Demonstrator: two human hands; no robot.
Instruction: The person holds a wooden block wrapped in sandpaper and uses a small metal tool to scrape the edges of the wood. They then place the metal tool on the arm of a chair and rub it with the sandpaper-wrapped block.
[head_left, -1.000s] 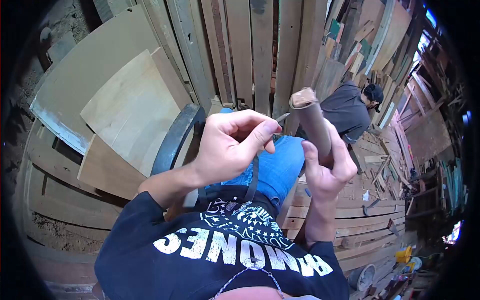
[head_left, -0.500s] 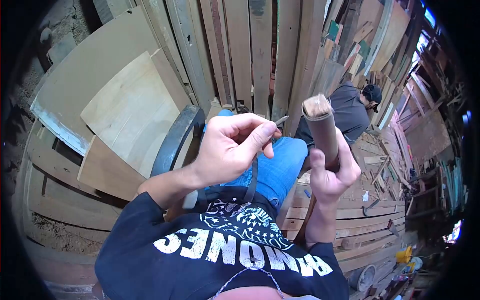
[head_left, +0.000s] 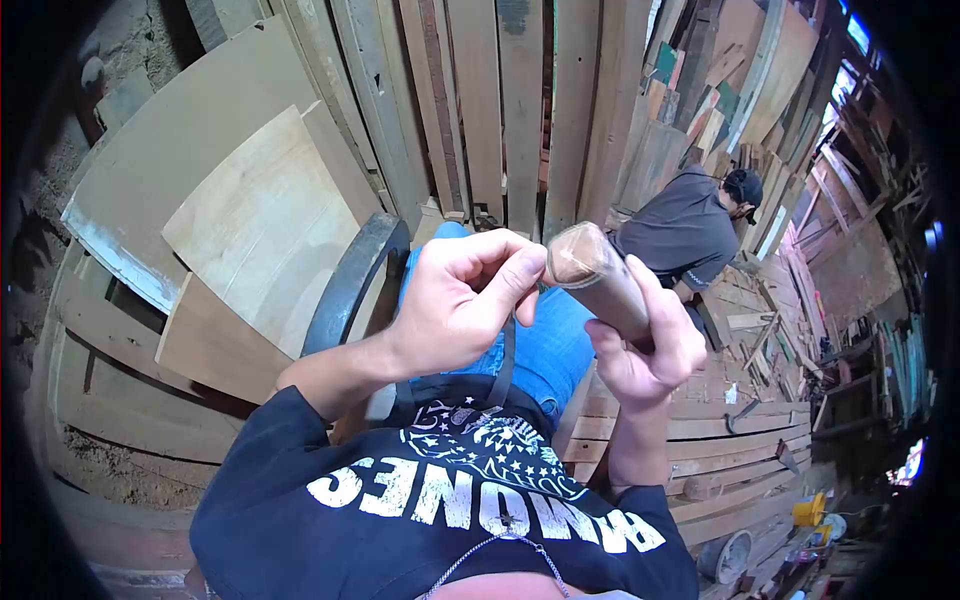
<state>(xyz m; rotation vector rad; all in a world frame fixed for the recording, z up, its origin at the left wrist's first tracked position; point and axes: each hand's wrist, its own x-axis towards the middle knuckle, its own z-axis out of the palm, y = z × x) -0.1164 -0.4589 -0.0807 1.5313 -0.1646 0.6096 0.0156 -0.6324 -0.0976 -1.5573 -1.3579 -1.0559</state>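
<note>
In my right hand [head_left: 655,350] is a thick brown wooden piece [head_left: 612,300], gripped round its sides. Its pale, rough, rounded end [head_left: 578,255] tilts up and to the left, with a thin rim around it like a wrapping. My left hand [head_left: 465,290] is closed in a pinch, thumb against forefinger, right at the edge of that end. The small thin pointed sliver it holds is now mostly hidden by the fingertips and the wooden piece. Both hands are above my jeans [head_left: 555,335].
A black curved armrest [head_left: 350,280] stands to my left, by leaning plywood sheets [head_left: 265,215]. Upright planks [head_left: 505,110] line the front. Another person [head_left: 675,225] in a dark shirt and cap crouches ahead right. Wood scraps [head_left: 755,320] litter the floor.
My right hand has tipped the wooden piece left and lowered its end, bringing it against my left fingertips. The left hand has hardly moved; its sliver has gone from sight.
</note>
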